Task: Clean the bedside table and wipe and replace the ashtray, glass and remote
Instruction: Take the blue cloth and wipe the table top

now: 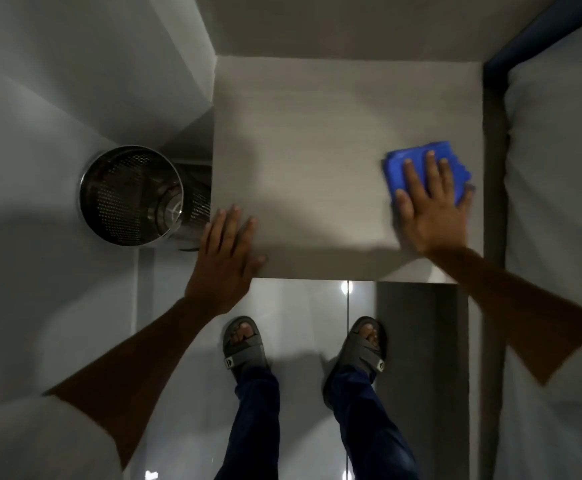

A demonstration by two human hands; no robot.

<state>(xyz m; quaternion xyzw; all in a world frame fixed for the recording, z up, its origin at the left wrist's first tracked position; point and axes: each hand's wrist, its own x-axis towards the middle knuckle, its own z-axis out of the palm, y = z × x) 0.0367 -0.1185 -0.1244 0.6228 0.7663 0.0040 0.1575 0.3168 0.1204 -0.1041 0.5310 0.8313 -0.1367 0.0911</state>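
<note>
Beside the table's left edge, on the floor: a perforated steel bin [131,195], kept close probably for tipping out the ashtray. Then the left hand [225,252], flat and open at the near left corner of the bedside table [303,140], gripping nothing, likely steadying the body. Further right, the right hand [428,209], fingers spread and pressed flat on a folded blue cloth [424,168] near the right edge, next to the bed [559,168], apparently for wiping the top. Tabletop otherwise bare; ashtray, glass and remote nowhere in view, so presumably set aside, wiping and replacing not yet done.
</note>
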